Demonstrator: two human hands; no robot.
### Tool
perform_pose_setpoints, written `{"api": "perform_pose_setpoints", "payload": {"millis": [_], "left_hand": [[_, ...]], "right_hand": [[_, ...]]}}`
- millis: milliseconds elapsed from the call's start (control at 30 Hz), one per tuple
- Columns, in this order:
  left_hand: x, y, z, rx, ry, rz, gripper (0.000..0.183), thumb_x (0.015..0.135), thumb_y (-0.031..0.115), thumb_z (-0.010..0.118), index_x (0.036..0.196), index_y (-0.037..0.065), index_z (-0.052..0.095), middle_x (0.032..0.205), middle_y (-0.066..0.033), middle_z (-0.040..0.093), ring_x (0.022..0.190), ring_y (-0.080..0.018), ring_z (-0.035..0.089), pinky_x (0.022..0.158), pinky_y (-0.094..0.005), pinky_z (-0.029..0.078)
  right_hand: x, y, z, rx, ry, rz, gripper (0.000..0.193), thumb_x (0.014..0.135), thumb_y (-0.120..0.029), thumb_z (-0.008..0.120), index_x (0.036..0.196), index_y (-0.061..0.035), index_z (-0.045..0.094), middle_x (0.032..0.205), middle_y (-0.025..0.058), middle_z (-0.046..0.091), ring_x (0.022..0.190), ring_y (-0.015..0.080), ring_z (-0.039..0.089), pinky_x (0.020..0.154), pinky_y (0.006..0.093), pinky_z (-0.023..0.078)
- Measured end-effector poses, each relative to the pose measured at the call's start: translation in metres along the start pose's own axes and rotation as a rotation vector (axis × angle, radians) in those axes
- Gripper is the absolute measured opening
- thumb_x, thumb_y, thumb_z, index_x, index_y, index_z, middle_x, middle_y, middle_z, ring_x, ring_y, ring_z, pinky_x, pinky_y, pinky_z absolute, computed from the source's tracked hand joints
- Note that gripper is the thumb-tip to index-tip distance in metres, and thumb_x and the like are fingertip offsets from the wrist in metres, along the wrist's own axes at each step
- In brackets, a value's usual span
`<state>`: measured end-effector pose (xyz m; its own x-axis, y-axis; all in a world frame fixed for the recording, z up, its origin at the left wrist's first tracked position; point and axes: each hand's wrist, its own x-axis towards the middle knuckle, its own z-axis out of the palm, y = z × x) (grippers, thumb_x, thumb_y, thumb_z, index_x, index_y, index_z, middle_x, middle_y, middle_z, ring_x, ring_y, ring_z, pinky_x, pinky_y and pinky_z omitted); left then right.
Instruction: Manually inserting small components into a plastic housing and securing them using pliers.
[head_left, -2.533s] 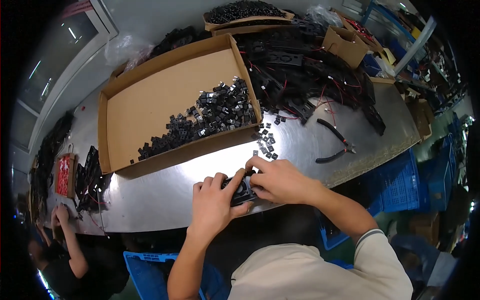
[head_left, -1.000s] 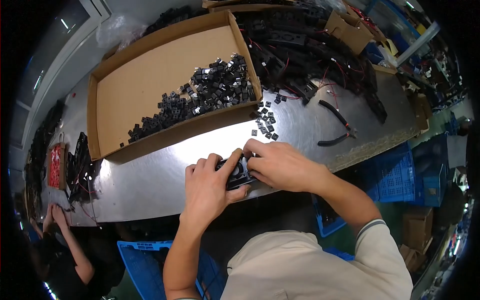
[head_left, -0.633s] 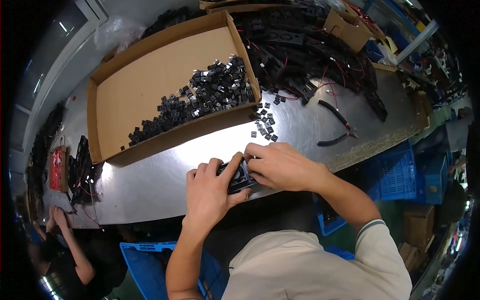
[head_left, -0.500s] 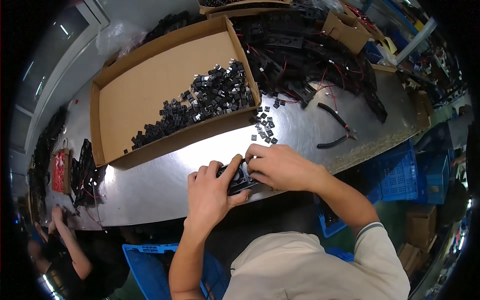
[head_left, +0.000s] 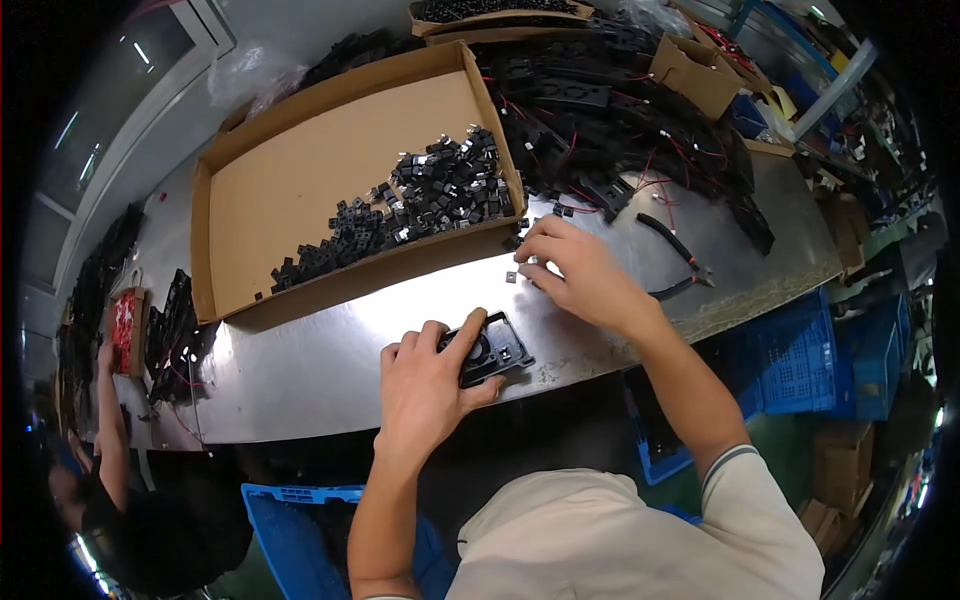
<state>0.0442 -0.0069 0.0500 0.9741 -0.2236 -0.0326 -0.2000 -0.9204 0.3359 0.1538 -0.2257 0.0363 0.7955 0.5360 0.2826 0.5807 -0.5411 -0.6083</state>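
My left hand (head_left: 428, 372) grips a black plastic housing (head_left: 508, 343) with a round speaker-like part, holding it on the metal table near its front edge. The thumb lies along the near side and the fingers reach over the top. To the right and farther off, my right hand (head_left: 578, 272) is bent down among small black square pieces (head_left: 511, 277) beside the carton. Its thumb and fingers are drawn together, and whatever is between them is hidden. The open cardboard carton (head_left: 330, 292) holds a heap of small black parts with metal pins (head_left: 440, 190).
Black-and-red-handled cutters (head_left: 690, 262) lie right of my right hand. Behind them is a pile of black housings with red wires (head_left: 590, 110). A blue crate (head_left: 790, 350) stands at the right. At far left, another person's arm (head_left: 112, 420) reaches toward a small box of red parts (head_left: 126, 325).
My right hand has left the housing and moved up and right to the small square pieces. My left hand still holds the housing. The other person's arm has moved up toward the red-parts box.
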Motion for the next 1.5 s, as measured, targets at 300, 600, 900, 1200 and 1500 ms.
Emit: {"api": "perform_pose_setpoints", "payload": {"millis": [300,600,900,1200,1500], "left_hand": [[0.002,-0.007,0.007,-0.007,0.055,0.031,0.072,0.071,0.04,0.079,0.137,0.025,0.056,0.101,-0.0092,0.059,0.096,-0.0281,0.058,0.088,-0.0433,0.041],[0.006,-0.009,0.004,-0.004,-0.004,0.06,0.067,0.071,0.04,0.079,0.133,0.021,0.059,0.101,-0.01,0.059,0.097,-0.0284,0.058,0.088,-0.0432,0.041],[0.004,-0.004,0.0,-0.029,-0.003,0.027,0.071,0.073,0.036,0.078,0.14,0.023,0.055,0.102,-0.0105,0.059,0.097,-0.0289,0.057,0.088,-0.0414,0.042],[0.002,-0.009,0.003,-0.033,0.001,0.022,0.071,0.074,0.037,0.077,0.14,0.023,0.053,0.102,-0.0112,0.058,0.098,-0.0297,0.056,0.089,-0.0416,0.041],[0.006,-0.006,0.004,-0.049,0.014,0.06,0.073,0.071,0.037,0.08,0.138,0.023,0.056,0.102,-0.0103,0.059,0.095,-0.0285,0.057,0.087,-0.0425,0.041]], "right_hand": [[0.006,-0.002,0.022,-0.279,0.079,-0.075,0.02,0.081,-0.015,0.072,0.096,-0.002,0.068,0.109,0.0128,0.061,0.107,0.0317,0.057,0.093,0.0412,0.046],[-0.011,-0.044,0.012,0.371,-0.083,-0.095,0.018,0.083,-0.009,0.07,0.099,-0.0018,0.065,0.095,0.0117,0.068,0.086,0.0288,0.067,0.076,0.0357,0.054],[-0.037,-0.036,0.02,0.009,-0.177,-0.138,0.015,0.08,-0.009,0.072,0.094,-0.0037,0.066,0.099,0.0078,0.061,0.095,0.0278,0.059,0.084,0.0383,0.047],[-0.03,-0.041,0.014,0.008,-0.219,-0.165,0.014,0.077,-0.008,0.074,0.089,-0.0049,0.068,0.091,0.006,0.065,0.093,0.028,0.057,0.085,0.0391,0.047],[-0.039,-0.035,0.015,-0.097,-0.083,-0.309,0.016,0.075,-0.011,0.075,0.088,-0.0069,0.067,0.103,0.0069,0.064,0.096,0.03,0.059,0.081,0.0414,0.048]]}}
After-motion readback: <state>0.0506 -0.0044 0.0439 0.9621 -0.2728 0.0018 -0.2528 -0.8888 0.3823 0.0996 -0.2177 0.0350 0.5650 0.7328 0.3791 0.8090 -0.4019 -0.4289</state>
